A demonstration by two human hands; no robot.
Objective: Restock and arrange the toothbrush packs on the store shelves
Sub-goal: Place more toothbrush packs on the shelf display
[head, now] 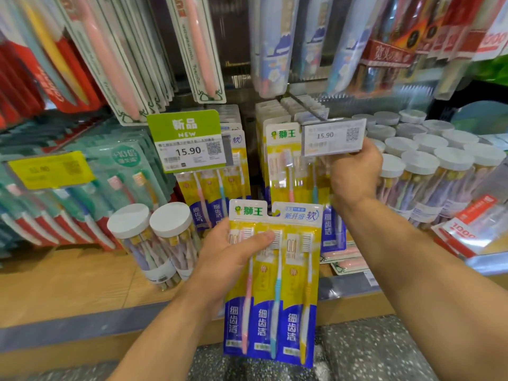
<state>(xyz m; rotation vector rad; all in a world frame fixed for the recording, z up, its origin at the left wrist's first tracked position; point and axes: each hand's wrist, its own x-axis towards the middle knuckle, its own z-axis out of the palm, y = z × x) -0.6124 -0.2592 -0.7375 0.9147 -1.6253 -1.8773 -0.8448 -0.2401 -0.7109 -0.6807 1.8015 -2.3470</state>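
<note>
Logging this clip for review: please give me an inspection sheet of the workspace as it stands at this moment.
Surface: wooden shelf board with a grey front edge.
Job's things: yellow-and-blue three-toothbrush blister pack in hand; matching packs hanging on the peg.
Clutter: two clear white-lidded toothbrush jars standing on the board; more jars stacked at right.
Hands: left hand grips the pack, thumb across its front; right hand holds the white 15.90 price tag on the peg.
Cables: nothing seen.
Surroundings: green "NEW" price label, speckled floor.
</note>
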